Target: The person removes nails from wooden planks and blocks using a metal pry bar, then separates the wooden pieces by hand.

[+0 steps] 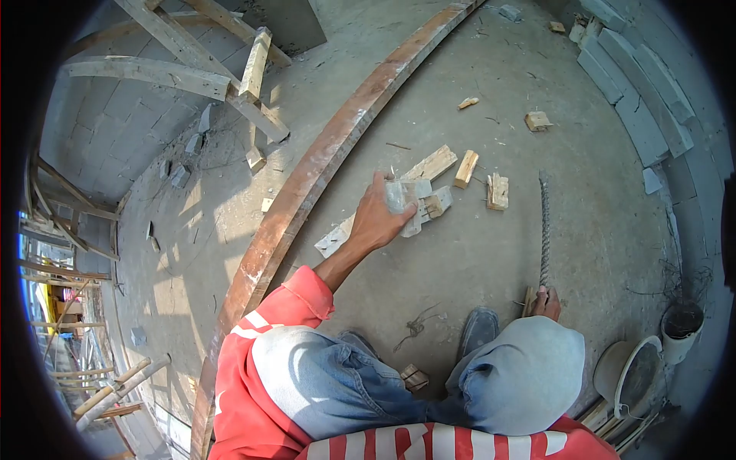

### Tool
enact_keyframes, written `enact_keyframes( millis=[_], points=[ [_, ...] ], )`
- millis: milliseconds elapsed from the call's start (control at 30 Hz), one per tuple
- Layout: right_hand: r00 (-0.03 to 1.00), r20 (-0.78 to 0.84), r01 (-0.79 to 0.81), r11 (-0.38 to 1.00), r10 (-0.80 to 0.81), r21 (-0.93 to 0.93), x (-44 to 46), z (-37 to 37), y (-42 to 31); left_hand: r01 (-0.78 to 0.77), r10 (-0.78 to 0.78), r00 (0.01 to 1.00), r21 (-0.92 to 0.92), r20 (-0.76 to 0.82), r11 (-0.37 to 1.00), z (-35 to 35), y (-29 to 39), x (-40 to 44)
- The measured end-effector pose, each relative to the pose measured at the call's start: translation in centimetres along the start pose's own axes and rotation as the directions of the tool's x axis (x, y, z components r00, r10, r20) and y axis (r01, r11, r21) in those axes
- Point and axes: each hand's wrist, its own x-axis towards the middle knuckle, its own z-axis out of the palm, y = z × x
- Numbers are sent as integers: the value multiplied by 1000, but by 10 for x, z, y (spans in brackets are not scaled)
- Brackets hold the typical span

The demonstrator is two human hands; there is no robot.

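My left hand [378,215] reaches forward over the concrete floor, its fingers closed round a pale grey-white block [400,195] whose material I cannot make out. Just beyond it lie a long wooden offcut [431,164] and a small wood piece [438,202]. Beside my right knee, my right hand [547,303] is wrapped round the near end of a ribbed steel bar [545,230], which points away from me. My knee hides part of that hand. A piece of wood [529,300] is close to its fingers.
Wood offcuts [497,192] lie scattered ahead. A long brown beam [307,184] crosses the floor on my left, with timber props [153,73] past it. Grey blocks [644,115] line the right wall. Two buckets [613,368] [678,345] stand at the lower right.
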Motion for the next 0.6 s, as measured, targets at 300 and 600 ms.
enact_keyframes(
  millis=[300, 600],
  points=[
    [894, 129, 313, 805, -429, 504, 32, -78, -172, -47, 24, 981, -117, -192, 992, 17, 7, -12],
    [880, 404, 346, 920, -249, -185, -6, -16, -80, 89, -103, 976, -81, -192, 993, 5, -11, -24]
  ],
)
